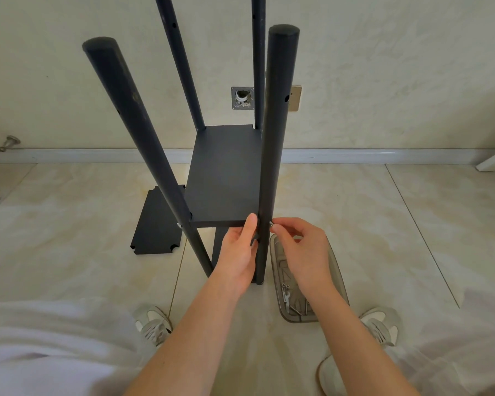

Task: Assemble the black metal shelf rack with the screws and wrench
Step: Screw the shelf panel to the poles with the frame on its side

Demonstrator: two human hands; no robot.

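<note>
Left hand (237,252) grip clamps the near-right post (275,138) at the shelf (223,178) near edge. Right hand (305,250) grip pinches one screw (271,223) there. Posts: four. Loose panel (155,227) on floor: one.

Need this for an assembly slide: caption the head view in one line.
Left hand grips the near pole at the shelf while the right hand pinches a screw against its side.

1. The rack (226,178) is matt black.
2. The loose panel (155,224) is black too.
3. The screw (271,223) is silver.
4. The tray (295,317) is smoky grey, see-through.
5. The floor (383,224) is cream, faintly marbled.
</note>
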